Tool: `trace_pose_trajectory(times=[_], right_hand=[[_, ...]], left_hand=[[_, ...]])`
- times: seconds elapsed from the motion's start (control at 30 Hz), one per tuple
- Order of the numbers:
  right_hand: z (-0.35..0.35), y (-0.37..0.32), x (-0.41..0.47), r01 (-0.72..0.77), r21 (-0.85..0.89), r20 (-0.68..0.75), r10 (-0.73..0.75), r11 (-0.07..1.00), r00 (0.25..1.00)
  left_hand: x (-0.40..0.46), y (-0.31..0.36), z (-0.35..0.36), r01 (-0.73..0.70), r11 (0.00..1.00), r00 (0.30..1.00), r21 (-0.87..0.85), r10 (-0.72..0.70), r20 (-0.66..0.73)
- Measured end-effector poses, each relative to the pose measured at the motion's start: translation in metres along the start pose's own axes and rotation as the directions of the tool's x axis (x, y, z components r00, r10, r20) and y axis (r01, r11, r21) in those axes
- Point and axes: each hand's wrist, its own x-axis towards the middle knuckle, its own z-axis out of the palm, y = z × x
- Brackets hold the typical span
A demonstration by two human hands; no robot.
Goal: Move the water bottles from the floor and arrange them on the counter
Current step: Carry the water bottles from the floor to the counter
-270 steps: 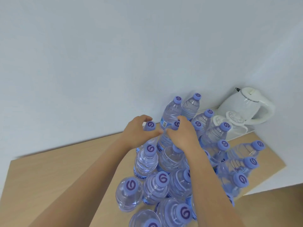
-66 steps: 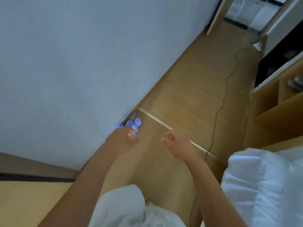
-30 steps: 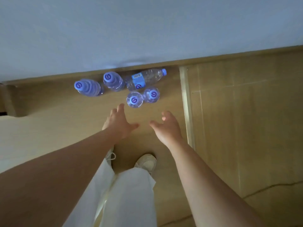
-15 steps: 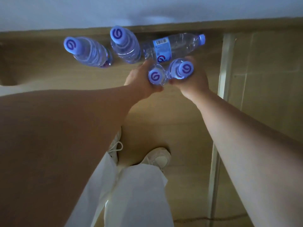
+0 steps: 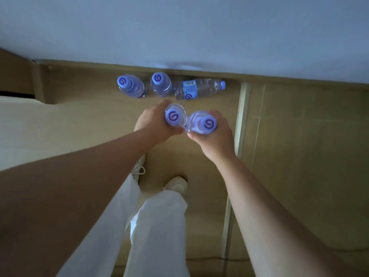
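Head | lying bottle [image 5: 199,89]: blue label, barcode | caps [image 5: 173,116]: purple swirl

You filmed in dim, bluish light. The wall [image 5: 179,27] was the brightest surface, while the wooden floor [image 5: 299,156] lay murky and your left forearm [image 5: 69,186] fell into deep shadow. Wide-angle distortion bowed the baseboard [image 5: 279,76]. The near trousers [image 5: 159,236] looked soft and blurred.

purple swirl logo on each bottle cap [image 5: 174,116], barcode and same logo on lying bottle's label [image 5: 188,90]
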Motion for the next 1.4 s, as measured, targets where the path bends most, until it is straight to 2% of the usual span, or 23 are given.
trace_pose_trajectory(times=[0.13,0.27,0.43,0.6,0.7,0.77,0.9,0.97,1.07,1.17,1.4], right_hand=[[-0.045,-0.048,-0.07,0.125,-0.004,-0.048,-0.125,0.992,0.991],[-0.088,-0.105,-0.149,0.263,0.122,-0.114,-0.25,0.957,0.961],[-0.121,-0.181,-0.252,0.393,0.125,-0.148,-0.375,0.911,0.915],[-0.127,-0.26,-0.343,0.619,0.005,-0.175,-0.609,0.785,0.774],[-0.115,-0.312,-0.394,0.774,-0.036,-0.194,-0.764,0.632,0.615],[-0.096,-0.346,-0.424,0.832,-0.044,-0.147,-0.827,0.553,0.542],[-0.026,-0.411,-0.485,0.896,-0.009,-0.013,-0.896,0.444,0.444],[0.016,-0.438,-0.514,0.922,0.029,0.074,-0.921,0.386,0.383],[0.081,-0.47,-0.556,0.909,0.1,0.246,-0.895,0.404,0.371],[0.142,-0.493,-0.595,0.931,0.141,0.351,-0.896,0.337,0.272],[0.253,-0.544,-0.663,0.976,0.155,0.516,-0.855,0.152,0.051]], left_hand=[[-0.074,0.036,-0.045,0.03,0.998,0.995,-0.06,-0.036,-0.097],[-0.163,0.073,-0.101,-0.059,0.979,0.977,-0.196,0.017,-0.211],[-0.276,0.098,-0.178,-0.137,0.929,0.945,-0.344,0.018,-0.327],[-0.387,0.091,-0.265,-0.155,0.901,0.871,-0.406,-0.069,-0.486],[-0.454,0.066,-0.317,-0.164,0.931,0.799,-0.326,-0.068,-0.597],[-0.495,0.041,-0.347,-0.143,0.958,0.722,-0.247,-0.07,-0.688],[-0.567,-0.027,-0.396,0.013,0.987,0.565,-0.158,-0.137,-0.813],[-0.602,-0.067,-0.414,0.08,0.98,0.504,-0.184,-0.199,-0.84],[-0.652,-0.127,-0.437,0.184,0.957,0.44,-0.226,-0.286,-0.851],[-0.696,-0.178,-0.451,0.262,0.922,0.372,-0.286,-0.369,-0.852],[-0.754,-0.267,-0.482,0.256,0.849,0.165,-0.462,-0.509,-0.845]])
